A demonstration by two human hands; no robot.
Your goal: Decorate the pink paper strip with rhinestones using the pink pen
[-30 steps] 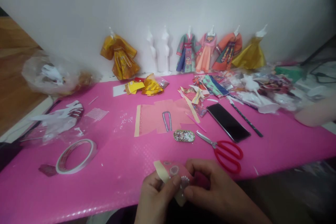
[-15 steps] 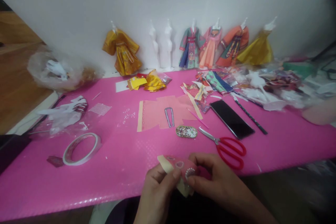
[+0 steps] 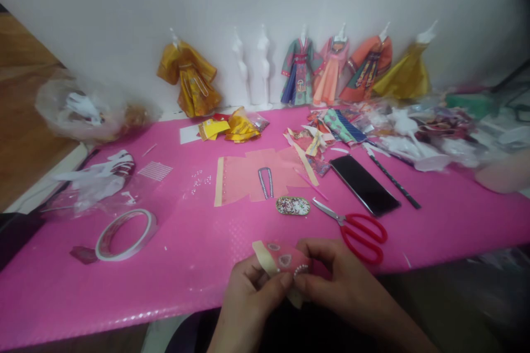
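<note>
Between my two hands, at the near edge of the table, is a piece of red patterned fabric (image 3: 285, 259) with a cream strip along one side and a curve of small white beads. My left hand (image 3: 260, 292) pinches its left part, thumb on top. The fingers of my right hand (image 3: 331, 270) are closed on its right end, beside the beads. Beyond them lie a small oval dish of tiny beads (image 3: 293, 206) and red-handled scissors (image 3: 360, 231). A flat pink fabric piece (image 3: 240, 179) carries a dark beaded V-shaped strip (image 3: 265, 183).
A roll of tape (image 3: 126, 235) lies at left, a black phone (image 3: 364, 185) at right. Dressed doll forms (image 3: 301, 71) and two bare white ones (image 3: 264, 66) stand along the wall. Fabric scraps (image 3: 339, 127) and plastic bags (image 3: 83, 110) crowd the pink table's (image 3: 186, 281) edges.
The fabric has turned slightly in my hands, and its lower cream part shows less. My left thumb has shifted right, closer to my right thumb. The view has moved a little.
</note>
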